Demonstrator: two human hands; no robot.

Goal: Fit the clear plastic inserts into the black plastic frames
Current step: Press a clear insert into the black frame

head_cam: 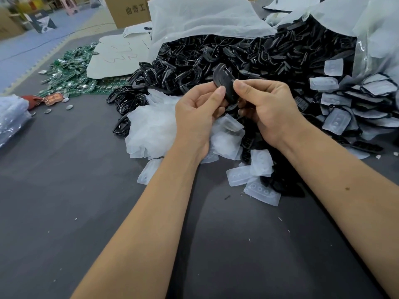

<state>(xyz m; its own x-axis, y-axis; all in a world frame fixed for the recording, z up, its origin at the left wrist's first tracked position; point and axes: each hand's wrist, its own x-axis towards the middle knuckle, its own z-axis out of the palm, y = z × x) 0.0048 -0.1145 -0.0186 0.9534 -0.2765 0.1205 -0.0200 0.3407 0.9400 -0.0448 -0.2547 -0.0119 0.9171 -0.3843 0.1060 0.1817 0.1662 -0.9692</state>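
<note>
Black frame, likely light, stiff, glossy-slick, best held by its rim: pinched between left hand and right hand above heaped clear inserts on the counter.

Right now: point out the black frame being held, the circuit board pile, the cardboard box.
black frame (pixel 224 83), head view, its dark upper face.
circuit board pile (pixel 71 72), head view, pile's middle.
cardboard box (pixel 127 11), head view, front wall.
</note>
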